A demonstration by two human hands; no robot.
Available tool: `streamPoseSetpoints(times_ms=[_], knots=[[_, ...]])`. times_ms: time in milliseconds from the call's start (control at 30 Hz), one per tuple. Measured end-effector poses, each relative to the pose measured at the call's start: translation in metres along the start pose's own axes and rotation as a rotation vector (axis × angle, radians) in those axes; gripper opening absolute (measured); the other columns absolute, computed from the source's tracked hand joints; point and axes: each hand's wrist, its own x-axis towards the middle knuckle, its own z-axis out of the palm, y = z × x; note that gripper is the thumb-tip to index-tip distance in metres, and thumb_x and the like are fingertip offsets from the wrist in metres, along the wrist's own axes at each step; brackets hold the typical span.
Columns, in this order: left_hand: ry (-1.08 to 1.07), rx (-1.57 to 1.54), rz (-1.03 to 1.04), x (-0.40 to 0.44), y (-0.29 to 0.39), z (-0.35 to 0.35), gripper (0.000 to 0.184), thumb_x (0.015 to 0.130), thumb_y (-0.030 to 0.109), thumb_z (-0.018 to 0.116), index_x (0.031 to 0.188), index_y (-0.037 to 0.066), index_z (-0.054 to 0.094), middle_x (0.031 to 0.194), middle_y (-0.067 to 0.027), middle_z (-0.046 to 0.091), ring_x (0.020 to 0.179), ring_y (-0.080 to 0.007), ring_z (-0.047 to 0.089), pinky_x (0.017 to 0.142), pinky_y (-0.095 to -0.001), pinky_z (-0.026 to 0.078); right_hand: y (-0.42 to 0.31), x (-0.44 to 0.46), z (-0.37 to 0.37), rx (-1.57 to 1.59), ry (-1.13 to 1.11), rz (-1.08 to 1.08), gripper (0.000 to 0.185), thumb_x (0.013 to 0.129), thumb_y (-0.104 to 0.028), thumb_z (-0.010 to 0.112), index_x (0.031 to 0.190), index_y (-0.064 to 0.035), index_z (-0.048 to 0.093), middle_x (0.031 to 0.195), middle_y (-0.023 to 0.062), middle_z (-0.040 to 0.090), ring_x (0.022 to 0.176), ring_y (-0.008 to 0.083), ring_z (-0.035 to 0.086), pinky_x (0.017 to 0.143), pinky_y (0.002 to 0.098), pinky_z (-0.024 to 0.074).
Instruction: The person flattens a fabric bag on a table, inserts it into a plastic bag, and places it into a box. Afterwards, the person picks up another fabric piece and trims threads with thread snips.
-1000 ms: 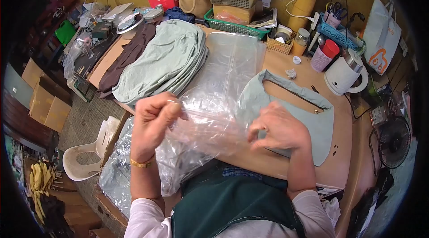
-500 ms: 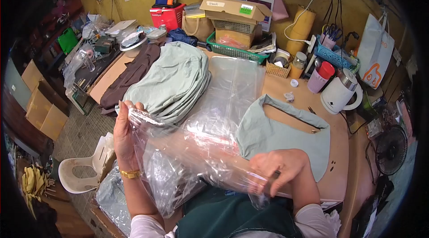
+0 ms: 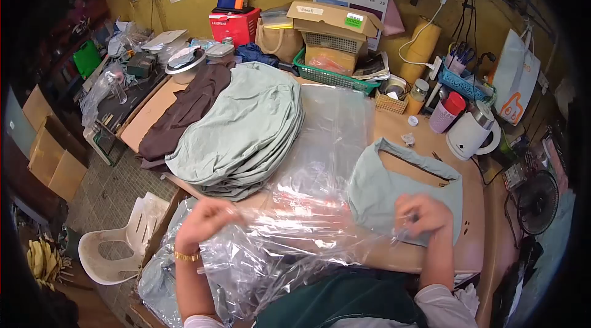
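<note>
A clear plastic bag (image 3: 301, 229) is stretched crosswise between both hands at the table's front edge. My left hand (image 3: 212, 220), somewhat blurred, has its fingers closed on the bag's left end. The right end is pinched in my right hand (image 3: 422, 214), which is above the lower part of a pale green fabric bag (image 3: 375, 189) lying on the table. Flat clear plastic bags (image 3: 332, 125) lie behind the stretched one. To their left is a stack of pale green fabric pieces (image 3: 246, 125), beside dark brown fabric (image 3: 184, 112).
A white kettle (image 3: 468, 134), a pink cup (image 3: 446, 115) and a blue basket (image 3: 465, 85) stand at the back right. A green basket (image 3: 335, 75) holds boxes along the wall. At the left, a white plastic chair (image 3: 123, 242) is on the floor. A black fan (image 3: 537, 202) stands far right.
Both hands have shifted: the left from its raised position toward the right and down, the right rightward and up. The plastic between them is now stretched nearly level. The camera view has shifted slightly.
</note>
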Motion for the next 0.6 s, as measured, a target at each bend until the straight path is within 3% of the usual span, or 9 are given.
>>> streamPoseSetpoints(times_ms=[33, 133, 267, 333, 367, 433, 533, 567, 600], knots=[[0.195, -0.087, -0.060, -0.002, -0.007, -0.001, 0.028, 0.092, 0.025, 0.064, 0.074, 0.003, 0.060, 0.075, -0.0025, 0.062, 0.058, -0.0069, 0.053, 0.056, -0.0224, 0.043, -0.013, 0.006, 0.005, -0.415, -0.203, 0.434, 0.027, 0.085, -0.028, 0.068, 0.066, -0.0087, 0.068, 0.079, 0.0060, 0.069, 0.079, 0.0211, 0.061, 0.079, 0.0349, 0.0426], [0.525, -0.801, 0.083, -0.003, 0.013, 0.021, 0.031, 0.094, 0.030, 0.062, 0.091, 0.000, 0.060, 0.072, -0.0034, 0.061, 0.048, -0.0083, 0.046, 0.049, -0.0226, 0.038, 0.004, 0.015, 0.027, -0.272, -0.017, 0.081, 0.031, 0.086, -0.029, 0.066, 0.062, -0.0101, 0.064, 0.071, 0.0063, 0.067, 0.070, 0.0194, 0.060, 0.082, 0.0365, 0.0426], [-0.451, 0.007, -0.025, 0.003, 0.015, 0.013, 0.024, 0.092, 0.013, 0.063, 0.111, -0.001, 0.062, 0.086, 0.0009, 0.063, 0.078, -0.0073, 0.054, 0.071, -0.0195, 0.042, 0.007, 0.011, 0.026, 0.311, 0.835, -0.310, 0.029, 0.086, -0.029, 0.067, 0.065, -0.0093, 0.064, 0.070, 0.0046, 0.065, 0.068, 0.0170, 0.059, 0.075, 0.0340, 0.0444], [-0.521, 0.000, -0.269, 0.009, 0.000, 0.016, 0.019, 0.094, 0.011, 0.059, 0.109, -0.001, 0.062, 0.089, -0.0015, 0.062, 0.078, -0.0087, 0.055, 0.070, -0.0219, 0.045, 0.006, 0.001, 0.023, 0.912, 0.602, -0.424, 0.026, 0.084, -0.025, 0.070, 0.070, -0.0041, 0.064, 0.071, 0.0071, 0.064, 0.073, 0.0175, 0.062, 0.073, 0.0324, 0.0469], [-0.205, -0.226, -0.138, 0.010, -0.012, 0.016, 0.019, 0.095, 0.014, 0.059, 0.106, -0.001, 0.062, 0.089, -0.0022, 0.063, 0.077, -0.0093, 0.056, 0.069, -0.0225, 0.045, 0.005, -0.002, 0.023, 1.109, 0.517, -0.452, 0.025, 0.083, -0.024, 0.070, 0.072, -0.0024, 0.064, 0.072, 0.0080, 0.064, 0.075, 0.0176, 0.063, 0.072, 0.0318, 0.0477], [0.321, -0.680, 0.105, 0.019, -0.003, 0.027, 0.030, 0.098, 0.029, 0.055, 0.094, 0.000, 0.060, 0.082, -0.0023, 0.061, 0.068, -0.0098, 0.055, 0.059, -0.0242, 0.044, 0.000, -0.004, 0.026, -0.286, 0.263, 0.325, 0.024, 0.088, -0.020, 0.066, 0.075, -0.0008, 0.063, 0.069, 0.0062, 0.061, 0.075, 0.0159, 0.062, 0.064, 0.0276, 0.0475], [-0.032, -1.135, 0.045, 0.015, 0.013, 0.035, 0.043, 0.098, 0.041, 0.051, 0.087, 0.000, 0.057, 0.079, -0.0030, 0.059, 0.065, -0.0090, 0.052, 0.053, -0.0253, 0.041, 0.015, 0.002, 0.044, -0.072, -0.205, 0.379, 0.019, 0.088, -0.020, 0.067, 0.085, -0.0014, 0.062, 0.071, 0.0051, 0.062, 0.064, 0.0139, 0.059, 0.063, 0.0274, 0.0475], [-0.244, -1.252, 0.094, 0.010, -0.004, 0.035, 0.048, 0.098, 0.047, 0.047, 0.087, 0.002, 0.056, 0.077, -0.0022, 0.056, 0.063, -0.0083, 0.048, 0.051, -0.0256, 0.039, 0.006, 0.000, 0.044, -0.061, 0.162, 0.148, 0.023, 0.090, -0.023, 0.066, 0.087, -0.0006, 0.064, 0.071, 0.0045, 0.062, 0.059, 0.0139, 0.056, 0.064, 0.0289, 0.0481], [-0.134, -0.616, -0.013, 0.005, -0.005, 0.035, 0.037, 0.098, 0.040, 0.054, 0.085, 0.005, 0.057, 0.074, 0.0011, 0.053, 0.062, -0.0070, 0.045, 0.052, -0.0250, 0.037, 0.008, -0.002, 0.038, -0.066, 0.163, 0.147, 0.023, 0.090, -0.023, 0.066, 0.087, -0.0006, 0.064, 0.071, 0.0045, 0.062, 0.059, 0.0139, 0.056, 0.064, 0.0289, 0.0481]])
